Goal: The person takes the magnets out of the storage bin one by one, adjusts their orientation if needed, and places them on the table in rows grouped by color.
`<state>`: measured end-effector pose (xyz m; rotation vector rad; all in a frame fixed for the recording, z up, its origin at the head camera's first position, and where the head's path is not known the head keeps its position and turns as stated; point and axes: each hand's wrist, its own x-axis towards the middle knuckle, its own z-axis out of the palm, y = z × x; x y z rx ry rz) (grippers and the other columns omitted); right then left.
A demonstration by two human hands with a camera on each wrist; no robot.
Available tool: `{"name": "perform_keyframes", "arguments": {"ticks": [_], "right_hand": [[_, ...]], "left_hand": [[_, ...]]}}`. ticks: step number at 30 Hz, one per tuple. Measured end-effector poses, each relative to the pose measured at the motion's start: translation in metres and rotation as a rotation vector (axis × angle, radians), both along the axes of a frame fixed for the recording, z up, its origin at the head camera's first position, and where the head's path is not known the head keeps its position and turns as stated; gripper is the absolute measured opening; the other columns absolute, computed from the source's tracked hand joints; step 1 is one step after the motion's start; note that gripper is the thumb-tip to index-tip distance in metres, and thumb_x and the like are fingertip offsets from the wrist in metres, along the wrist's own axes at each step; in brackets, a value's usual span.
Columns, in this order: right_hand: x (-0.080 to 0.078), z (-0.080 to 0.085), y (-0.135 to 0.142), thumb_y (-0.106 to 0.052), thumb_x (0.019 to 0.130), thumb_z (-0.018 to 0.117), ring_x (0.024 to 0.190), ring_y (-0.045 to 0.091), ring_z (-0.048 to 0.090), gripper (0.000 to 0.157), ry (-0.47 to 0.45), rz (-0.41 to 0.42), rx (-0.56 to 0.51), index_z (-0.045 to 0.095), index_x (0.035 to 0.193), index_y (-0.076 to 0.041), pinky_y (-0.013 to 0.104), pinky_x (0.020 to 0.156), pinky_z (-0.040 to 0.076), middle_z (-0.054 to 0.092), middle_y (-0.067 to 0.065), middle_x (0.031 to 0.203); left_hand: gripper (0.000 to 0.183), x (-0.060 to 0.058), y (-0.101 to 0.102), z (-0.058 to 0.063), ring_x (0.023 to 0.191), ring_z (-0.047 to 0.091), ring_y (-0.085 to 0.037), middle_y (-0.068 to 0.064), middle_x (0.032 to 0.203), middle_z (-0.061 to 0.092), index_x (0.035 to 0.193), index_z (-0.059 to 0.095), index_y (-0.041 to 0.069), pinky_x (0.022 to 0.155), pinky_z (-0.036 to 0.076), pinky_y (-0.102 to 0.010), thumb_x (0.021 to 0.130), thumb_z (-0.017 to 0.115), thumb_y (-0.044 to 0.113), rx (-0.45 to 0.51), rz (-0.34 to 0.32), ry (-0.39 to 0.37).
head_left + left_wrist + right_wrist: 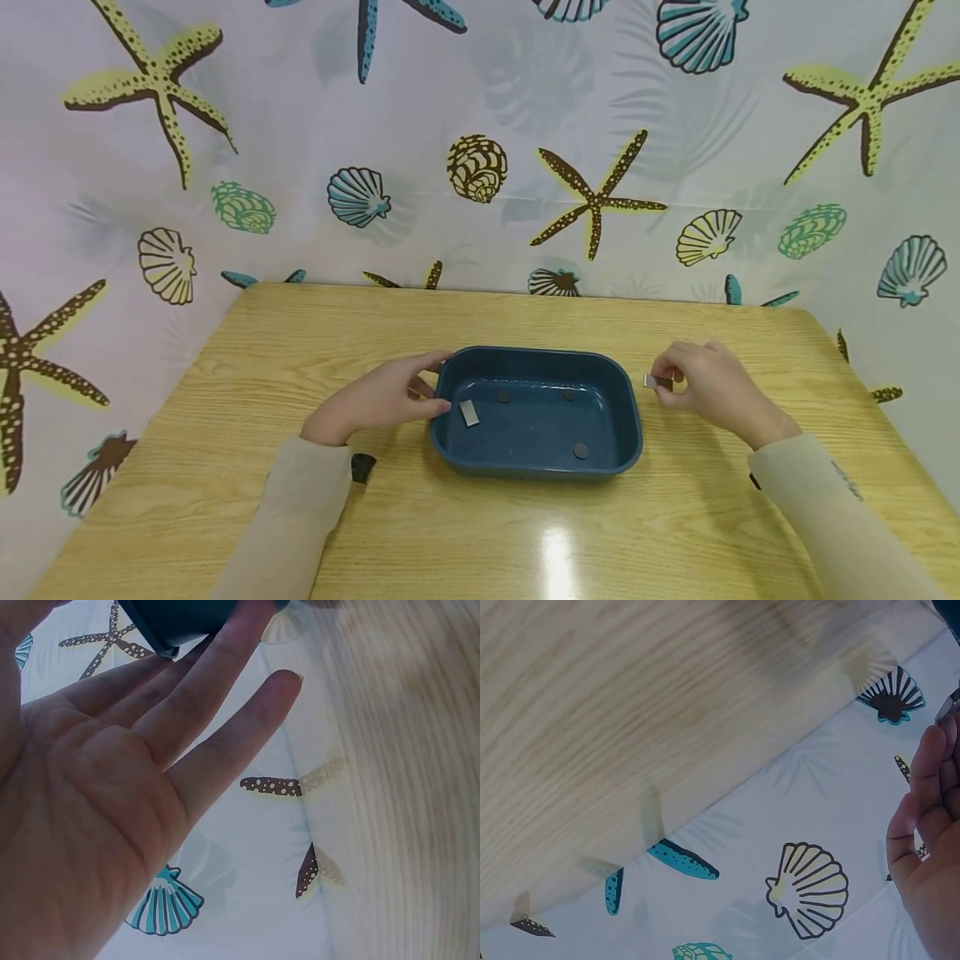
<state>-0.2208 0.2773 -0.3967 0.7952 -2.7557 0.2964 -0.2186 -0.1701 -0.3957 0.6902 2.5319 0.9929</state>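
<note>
A dark blue plastic basin (536, 472) sits on the wooden table. At its left end my left hand (382, 398) holds the wall, thumb over the rim and the other fingers outside. In the left wrist view, the fingers of the left hand (112, 780) lie long against the basin (180, 622). To the right of the basin, my right hand (701, 387) pinches a small silver-and-dark rectangular piece (657, 382) between thumb and fingers, above the table. A similar silver rectangular piece (468, 413) lies inside the basin near its left wall.
Three small grey discs, such as the one at front right (581, 451), show on the basin floor. A black object (363, 467) lies beside the left sleeve, partly hidden. A curtain (420, 108) with starfish and shells hangs behind the wooden table (345, 325).
</note>
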Motion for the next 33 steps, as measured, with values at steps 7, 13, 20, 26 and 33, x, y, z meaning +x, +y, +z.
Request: {"name": "perform_keyframes", "arguments": {"ticks": [7,13,20,26,33], "right_hand": [[-0.001,-0.011,0.003,-0.013,0.080,0.081,0.070,0.006,0.057,0.008,-0.090,-0.028,0.066,0.075,0.084,-0.018,0.032,0.071,0.044,0.067,-0.008,0.079],[-0.002,-0.020,0.006,-0.013,0.082,0.081,0.070,0.006,0.056,0.007,-0.117,-0.026,0.087,0.076,0.085,-0.017,0.034,0.073,0.045,0.068,-0.008,0.079],[-0.004,-0.028,0.009,-0.012,0.081,0.082,0.072,0.004,0.060,0.009,-0.158,0.013,0.071,0.077,0.087,-0.016,0.030,0.071,0.051,0.071,-0.007,0.083],[-0.005,-0.032,0.010,-0.009,0.084,0.080,0.076,0.005,0.063,0.009,-0.220,0.056,0.036,0.077,0.091,-0.014,0.027,0.072,0.055,0.072,-0.006,0.087],[-0.008,-0.032,0.013,-0.009,0.088,0.076,0.082,0.006,0.062,0.010,-0.340,0.027,0.004,0.077,0.096,-0.015,0.030,0.077,0.054,0.072,-0.005,0.094]], "left_hand": [[0.075,0.000,0.000,-0.001,0.117,0.070,-0.026,-0.022,0.153,0.051,0.162,0.032,0.009,0.103,0.056,-0.048,0.100,0.069,0.028,-0.002,0.003,-0.011],[0.075,0.001,0.000,0.000,0.118,0.070,-0.027,-0.020,0.154,0.051,0.163,0.031,0.011,0.103,0.056,-0.047,0.100,0.069,0.027,-0.003,0.007,-0.011],[0.076,0.000,0.000,0.000,0.117,0.070,-0.026,-0.020,0.153,0.052,0.163,0.031,0.011,0.103,0.056,-0.047,0.100,0.070,0.027,0.000,0.007,-0.018],[0.075,0.000,0.001,-0.001,0.118,0.070,-0.027,-0.020,0.153,0.052,0.163,0.031,0.010,0.104,0.056,-0.048,0.100,0.069,0.026,0.002,0.004,-0.018],[0.076,0.000,0.000,-0.001,0.119,0.069,-0.027,-0.020,0.154,0.051,0.163,0.030,0.011,0.104,0.056,-0.048,0.101,0.069,0.027,0.000,0.005,-0.028]]}}
